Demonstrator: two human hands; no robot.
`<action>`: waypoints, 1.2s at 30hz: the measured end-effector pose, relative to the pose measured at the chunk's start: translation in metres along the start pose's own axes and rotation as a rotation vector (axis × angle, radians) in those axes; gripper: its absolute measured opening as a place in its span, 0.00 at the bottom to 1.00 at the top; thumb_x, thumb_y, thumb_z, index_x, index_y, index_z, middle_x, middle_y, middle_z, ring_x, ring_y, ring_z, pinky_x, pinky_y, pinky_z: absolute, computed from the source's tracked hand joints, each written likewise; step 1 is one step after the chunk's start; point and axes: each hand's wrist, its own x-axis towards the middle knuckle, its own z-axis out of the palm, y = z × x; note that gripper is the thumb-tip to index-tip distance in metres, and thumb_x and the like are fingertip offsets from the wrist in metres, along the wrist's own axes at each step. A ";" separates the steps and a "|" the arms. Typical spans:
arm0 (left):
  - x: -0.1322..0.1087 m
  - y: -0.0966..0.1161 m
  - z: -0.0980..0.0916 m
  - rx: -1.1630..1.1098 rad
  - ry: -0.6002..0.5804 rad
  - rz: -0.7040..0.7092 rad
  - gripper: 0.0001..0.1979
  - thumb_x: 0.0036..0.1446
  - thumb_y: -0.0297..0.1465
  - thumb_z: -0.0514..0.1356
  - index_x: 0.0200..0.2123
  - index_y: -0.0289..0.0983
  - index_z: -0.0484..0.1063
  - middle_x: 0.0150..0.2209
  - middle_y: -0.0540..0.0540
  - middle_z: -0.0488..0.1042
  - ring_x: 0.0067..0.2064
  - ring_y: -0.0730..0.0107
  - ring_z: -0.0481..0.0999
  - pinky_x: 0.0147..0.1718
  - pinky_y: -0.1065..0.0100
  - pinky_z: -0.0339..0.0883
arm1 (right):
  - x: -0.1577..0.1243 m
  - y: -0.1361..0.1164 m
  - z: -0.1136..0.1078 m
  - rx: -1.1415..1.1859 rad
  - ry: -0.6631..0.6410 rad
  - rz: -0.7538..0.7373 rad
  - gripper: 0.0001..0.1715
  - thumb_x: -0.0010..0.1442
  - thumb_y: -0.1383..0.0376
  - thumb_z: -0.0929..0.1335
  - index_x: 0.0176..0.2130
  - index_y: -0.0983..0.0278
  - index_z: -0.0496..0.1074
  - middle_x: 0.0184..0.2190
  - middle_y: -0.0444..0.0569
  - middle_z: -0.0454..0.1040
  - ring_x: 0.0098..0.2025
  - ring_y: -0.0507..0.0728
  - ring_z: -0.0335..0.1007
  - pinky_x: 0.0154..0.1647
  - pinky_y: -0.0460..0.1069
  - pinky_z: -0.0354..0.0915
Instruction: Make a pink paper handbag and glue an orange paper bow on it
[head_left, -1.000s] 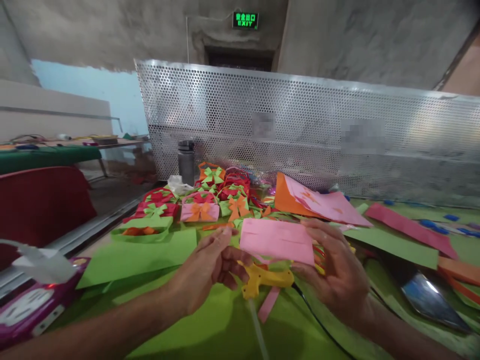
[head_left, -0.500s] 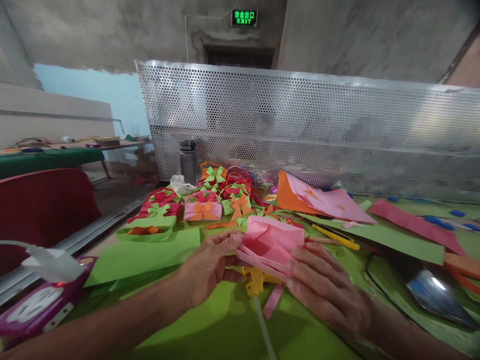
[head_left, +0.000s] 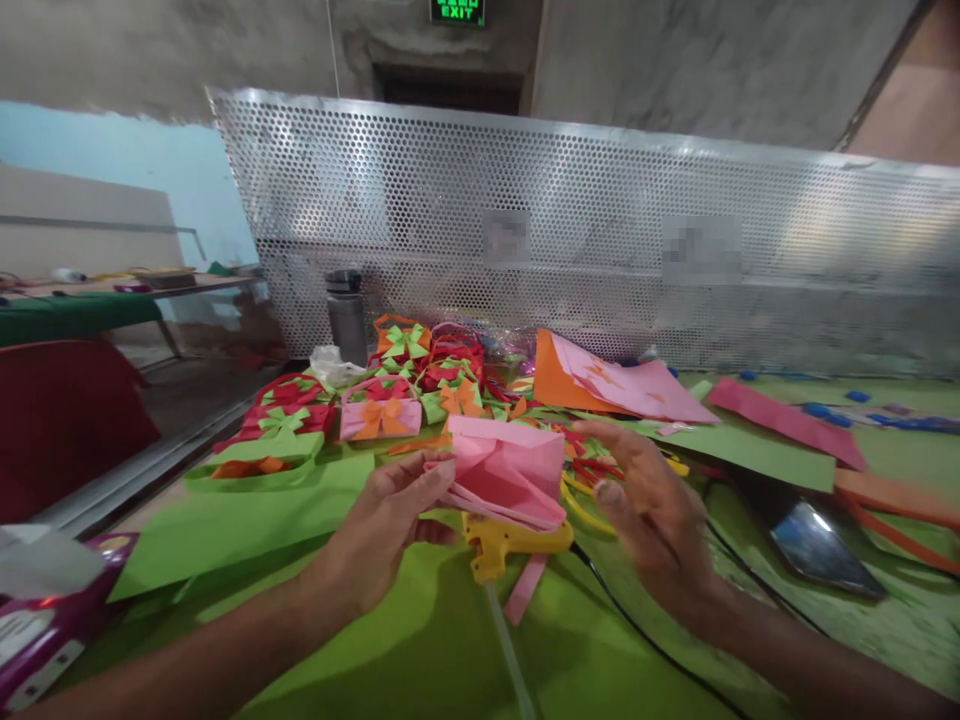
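My left hand pinches the left edge of a pink paper piece, folded and cut into strips, held just above the green table. My right hand hovers a little to the right of the paper, fingers spread and holding nothing. A yellow glue gun lies on the table directly under the pink paper, with a glue stick trailing toward me and a loose pink strip beside it.
Several finished paper baskets with bows sit behind the hands. Pink and orange sheets lie at the back right, a green sheet to the left. Scissors and a black cord lie right. A perforated metal panel stands behind; a dark bottle stands near it.
The pink paper went from a flat sheet between both hands to a folded bundle. My right hand has let go and drawn off to the right; my left hand keeps its hold.
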 end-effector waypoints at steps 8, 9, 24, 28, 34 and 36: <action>-0.005 0.005 0.002 0.451 0.050 0.367 0.09 0.52 0.37 0.59 0.36 0.40 0.71 0.42 0.46 0.72 0.42 0.64 0.72 0.33 0.69 0.70 | 0.015 -0.017 0.008 0.109 -0.130 0.208 0.15 0.59 0.57 0.64 0.44 0.61 0.68 0.42 0.49 0.73 0.44 0.58 0.70 0.44 0.53 0.66; -0.006 0.005 0.003 0.470 0.064 0.398 0.09 0.52 0.36 0.59 0.35 0.39 0.71 0.43 0.45 0.71 0.44 0.63 0.72 0.33 0.69 0.70 | 0.014 -0.019 0.009 0.062 -0.140 0.191 0.15 0.58 0.57 0.65 0.43 0.61 0.69 0.41 0.49 0.74 0.44 0.58 0.70 0.44 0.53 0.66; -0.001 0.007 0.011 0.263 0.176 0.045 0.13 0.46 0.37 0.60 0.33 0.35 0.70 0.30 0.47 0.73 0.30 0.68 0.73 0.21 0.72 0.66 | 0.006 -0.030 0.026 -0.442 -0.133 -0.308 0.13 0.53 0.64 0.70 0.39 0.61 0.66 0.35 0.45 0.74 0.45 0.58 0.67 0.57 0.60 0.43; -0.002 0.004 0.011 0.236 0.162 0.030 0.12 0.47 0.37 0.59 0.33 0.35 0.71 0.31 0.46 0.73 0.31 0.67 0.74 0.20 0.72 0.66 | 0.006 -0.030 0.028 -0.482 -0.136 -0.307 0.09 0.54 0.68 0.69 0.37 0.61 0.67 0.34 0.43 0.74 0.43 0.57 0.68 0.58 0.62 0.40; -0.002 0.001 0.012 0.203 0.141 0.020 0.11 0.48 0.36 0.59 0.33 0.35 0.70 0.32 0.46 0.72 0.31 0.68 0.72 0.21 0.72 0.66 | 0.006 -0.023 0.029 -0.508 -0.150 -0.333 0.06 0.56 0.70 0.67 0.35 0.61 0.66 0.31 0.43 0.73 0.37 0.55 0.69 0.58 0.63 0.42; -0.002 -0.001 0.012 0.172 0.096 0.024 0.12 0.48 0.36 0.59 0.35 0.35 0.69 0.33 0.46 0.72 0.33 0.68 0.72 0.22 0.72 0.66 | 0.006 -0.021 0.029 -0.512 -0.146 -0.342 0.06 0.56 0.70 0.67 0.36 0.62 0.65 0.31 0.43 0.72 0.35 0.54 0.69 0.57 0.63 0.46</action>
